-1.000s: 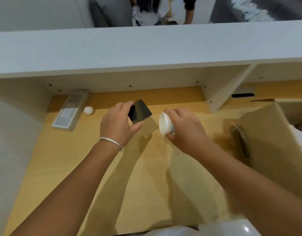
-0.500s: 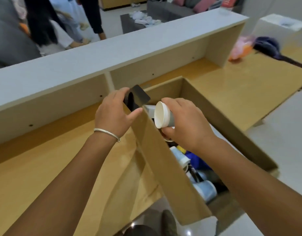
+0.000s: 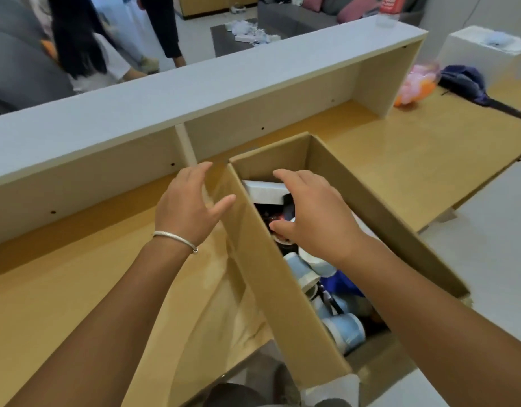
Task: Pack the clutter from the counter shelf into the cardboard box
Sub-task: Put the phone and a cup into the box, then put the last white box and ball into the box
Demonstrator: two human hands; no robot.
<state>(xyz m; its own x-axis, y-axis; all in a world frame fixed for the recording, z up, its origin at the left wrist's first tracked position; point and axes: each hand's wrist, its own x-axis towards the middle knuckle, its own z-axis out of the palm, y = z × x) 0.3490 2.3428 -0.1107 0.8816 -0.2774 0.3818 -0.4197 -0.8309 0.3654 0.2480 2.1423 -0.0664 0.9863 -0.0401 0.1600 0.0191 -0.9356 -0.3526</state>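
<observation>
Box [image 3: 282,289] is sitting open on the wooden surface [image 3: 77,289] right up against the counter shelf [image 3: 253,136], and it's already pretty loaded — pale blue cups [image 3: 346,333] lying on their sides near the close end, something dark blue [image 3: 338,284] tucked beside them, and a white carton [image 3: 266,190] at the far end with some dark bits under it that I can't make out. Left hand [image 3: 191,207] is just outside the box's left wall, fingers spread and relaxed, holding nothing. Right hand [image 3: 312,212] is over the box opening, fingers loosely spread and pointing down into it, and I don't see anything pinched in it either, though its palm side is hidden so take that with some salt. So my read is this round of stuff is in the box and both hands are free for the next grab. The stretch of shelf visible here looks bare, so I'd guess packing is well along — but the rest of the shelf to the left is out of view, so can't say it's finished. There's also a pink bag [image 3: 417,83] and dark cloth [image 3: 464,83] farther right on the surface; no idea if those count.
</observation>
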